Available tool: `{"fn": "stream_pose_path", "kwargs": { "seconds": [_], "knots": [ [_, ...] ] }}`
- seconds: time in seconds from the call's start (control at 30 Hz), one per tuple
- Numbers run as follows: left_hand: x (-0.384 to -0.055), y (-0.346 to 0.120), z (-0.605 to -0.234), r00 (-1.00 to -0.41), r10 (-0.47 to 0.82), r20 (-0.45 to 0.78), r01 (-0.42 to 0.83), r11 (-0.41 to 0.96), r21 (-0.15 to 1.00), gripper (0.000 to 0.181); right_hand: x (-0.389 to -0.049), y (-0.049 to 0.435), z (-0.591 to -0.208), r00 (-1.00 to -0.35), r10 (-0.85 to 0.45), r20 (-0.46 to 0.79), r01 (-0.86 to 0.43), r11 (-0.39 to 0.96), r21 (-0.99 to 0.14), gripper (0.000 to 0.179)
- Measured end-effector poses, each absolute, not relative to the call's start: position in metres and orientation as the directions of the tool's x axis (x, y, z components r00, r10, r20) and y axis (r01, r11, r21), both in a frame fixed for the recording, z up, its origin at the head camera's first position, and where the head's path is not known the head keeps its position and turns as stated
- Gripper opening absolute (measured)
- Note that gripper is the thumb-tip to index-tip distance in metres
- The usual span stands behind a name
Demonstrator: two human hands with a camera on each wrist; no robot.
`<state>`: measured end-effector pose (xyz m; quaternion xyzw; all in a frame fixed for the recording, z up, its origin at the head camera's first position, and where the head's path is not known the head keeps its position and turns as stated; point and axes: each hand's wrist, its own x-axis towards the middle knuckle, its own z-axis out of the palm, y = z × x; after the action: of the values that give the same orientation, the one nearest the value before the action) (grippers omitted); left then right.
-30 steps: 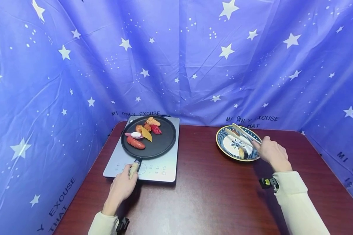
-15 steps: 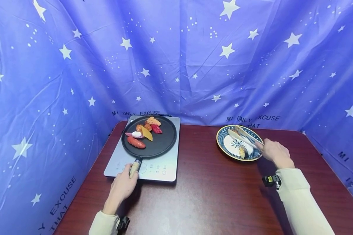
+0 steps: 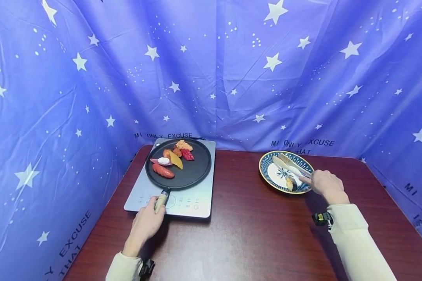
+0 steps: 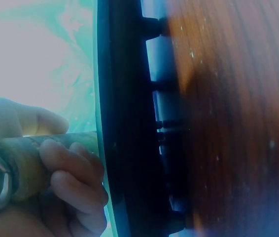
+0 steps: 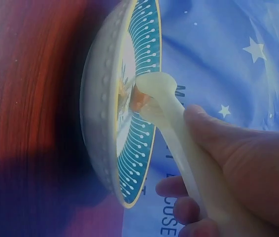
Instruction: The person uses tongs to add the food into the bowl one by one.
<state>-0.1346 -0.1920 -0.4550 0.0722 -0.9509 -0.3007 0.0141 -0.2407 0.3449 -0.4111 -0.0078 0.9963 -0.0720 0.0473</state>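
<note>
My left hand (image 3: 148, 220) grips the wooden handle (image 3: 160, 203) of a black frying pan (image 3: 195, 169). In the left wrist view, my fingers curl round this handle (image 4: 28, 158), which ends in a metal ring. Pale tongs (image 5: 181, 131) are in my right hand (image 3: 327, 186), thumb on one side and fingers on the other. Their tips reach inside a blue-and-white plate (image 3: 265, 169), around an orange-brown food piece (image 5: 140, 100). A yellow-and-black food piece (image 3: 290, 183) lies near the plate's front. Inside the pan are a red sausage-shaped piece (image 3: 163, 170) and several other food pieces.
Beneath the pan is a silver induction cooker (image 3: 202, 201) with touch controls at its front. The dark red wooden table (image 3: 239, 218) carries cooker and plate, set well apart. A blue star-printed curtain (image 3: 214, 70) encloses the back and sides.
The tongs' arms have drawn closer together, and their tips have shifted slightly lower over the plate. My left hand stays on the pan handle; the pan and its food keep their places.
</note>
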Motion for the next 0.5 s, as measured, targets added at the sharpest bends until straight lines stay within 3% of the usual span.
{"fn": "stream_pose_path", "kwargs": {
  "seconds": [0.23,0.5],
  "knots": [
    [-0.135,-0.192,-0.453,-0.989,-0.149,-0.015,-0.130,0.808,0.575,0.042,-0.237,0.343,-0.403,-0.992,-0.037,-0.123,-0.017,0.987,-0.162,0.058],
    [-0.136,-0.193,-0.457,-0.989,-0.147,-0.020,-0.132,0.810,0.571,0.042,-0.224,0.348,-0.409,-0.986,-0.015,-0.165,0.020,0.978,-0.209,0.066]
  ]
}}
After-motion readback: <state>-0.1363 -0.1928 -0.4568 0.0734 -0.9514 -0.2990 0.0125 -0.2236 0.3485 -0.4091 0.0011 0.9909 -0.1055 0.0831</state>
